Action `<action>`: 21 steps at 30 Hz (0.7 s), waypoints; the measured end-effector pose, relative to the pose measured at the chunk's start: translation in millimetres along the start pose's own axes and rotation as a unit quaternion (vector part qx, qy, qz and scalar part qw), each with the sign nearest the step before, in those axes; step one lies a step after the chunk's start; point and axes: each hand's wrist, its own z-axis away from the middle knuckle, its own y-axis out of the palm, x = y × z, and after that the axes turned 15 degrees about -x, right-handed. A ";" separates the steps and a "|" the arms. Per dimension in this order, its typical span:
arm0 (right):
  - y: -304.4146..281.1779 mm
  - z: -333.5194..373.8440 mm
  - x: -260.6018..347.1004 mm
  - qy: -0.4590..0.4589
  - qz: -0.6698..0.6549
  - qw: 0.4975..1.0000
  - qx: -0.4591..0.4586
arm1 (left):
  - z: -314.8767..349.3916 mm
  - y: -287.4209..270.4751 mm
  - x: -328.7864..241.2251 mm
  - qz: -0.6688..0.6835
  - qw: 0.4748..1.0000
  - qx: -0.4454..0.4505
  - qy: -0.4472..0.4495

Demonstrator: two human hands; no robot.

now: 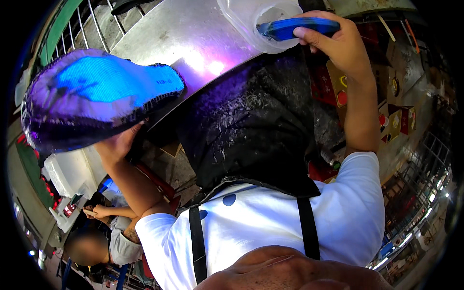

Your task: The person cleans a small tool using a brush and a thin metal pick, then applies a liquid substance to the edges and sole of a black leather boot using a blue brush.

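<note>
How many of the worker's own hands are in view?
2. The left hand is against the underside of the shoe piece, its fingers mostly hidden; the right hand grips the blue tool at the opening of the whitish tub.

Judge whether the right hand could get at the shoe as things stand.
Probably yes: the right hand holds a blue brush at the tub, and nothing visible blocks its way to the shoe, held by the left hand.

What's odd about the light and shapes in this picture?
Head view: straight edges bow near the black, rounded rim; head view: pinkish-white glare spots the silvery metal tabletop; head view: violet tints the dark, stitched shoe upper.
</note>
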 end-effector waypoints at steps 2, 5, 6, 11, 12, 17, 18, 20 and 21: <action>-2.4 2.4 -6.0 0.081 -0.050 0.995 -0.021 | -11.8 1.4 2.9 0.007 1.000 -0.010 0.025; -0.5 5.6 -12.0 0.162 -0.218 0.962 -0.039 | -27.7 11.9 -3.8 0.096 0.992 -0.081 -0.010; -4.8 9.8 -13.9 0.201 -0.245 0.946 -0.062 | -34.7 13.9 -11.4 0.094 0.992 -0.069 -0.043; 1.7 31.3 -22.6 0.066 -0.211 0.969 -0.108 | -52.8 21.0 -38.2 0.237 0.953 0.029 -0.184; 7.6 34.0 -20.9 0.077 -0.266 0.957 -0.083 | -54.0 24.1 -47.2 0.257 0.944 0.037 -0.203; 79.0 42.2 7.1 0.145 -0.546 0.825 0.010 | -33.9 37.9 -42.7 0.379 0.877 0.032 -0.294; 90.8 39.7 15.7 0.160 -0.578 0.800 0.006 | -31.7 41.3 -47.2 0.393 0.864 0.033 -0.313; 111.2 28.7 21.5 0.104 -0.645 0.754 0.066 | -27.9 47.0 -51.3 0.404 0.854 0.037 -0.326; 116.9 27.5 21.7 0.074 -0.619 0.779 0.070 | -26.2 49.1 -52.9 0.409 0.849 0.037 -0.333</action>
